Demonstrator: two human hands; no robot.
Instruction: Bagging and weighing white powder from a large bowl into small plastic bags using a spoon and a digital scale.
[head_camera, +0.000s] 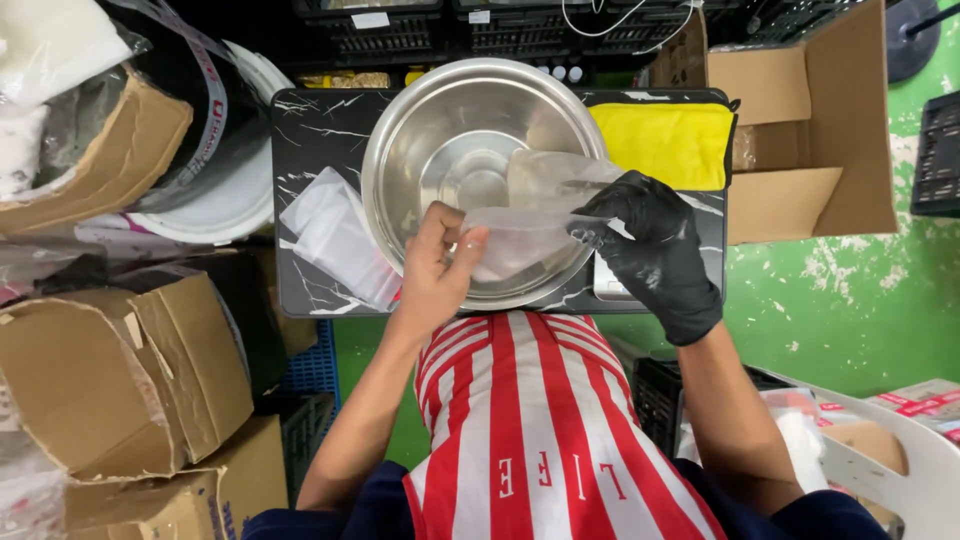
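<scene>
Over a large steel bowl (440, 120) I hold a clear plastic bag (520, 235) between both hands. My bare left hand (435, 270) pinches the bag's left edge. My right hand (650, 245), in a black glove, grips its right side, and the bag's upper flap (550, 175) stands open above the bowl. The bowl rests on a black marble-patterned tabletop (310, 130). What the bag contains cannot be made out.
A stack of clear zip bags (335, 235) lies left of the bowl, a yellow cloth (665, 140) to its right. Open cardboard boxes (800, 120) (120, 370) flank the table, black crates (480, 25) line the back, and a green floor (850, 290) lies on the right.
</scene>
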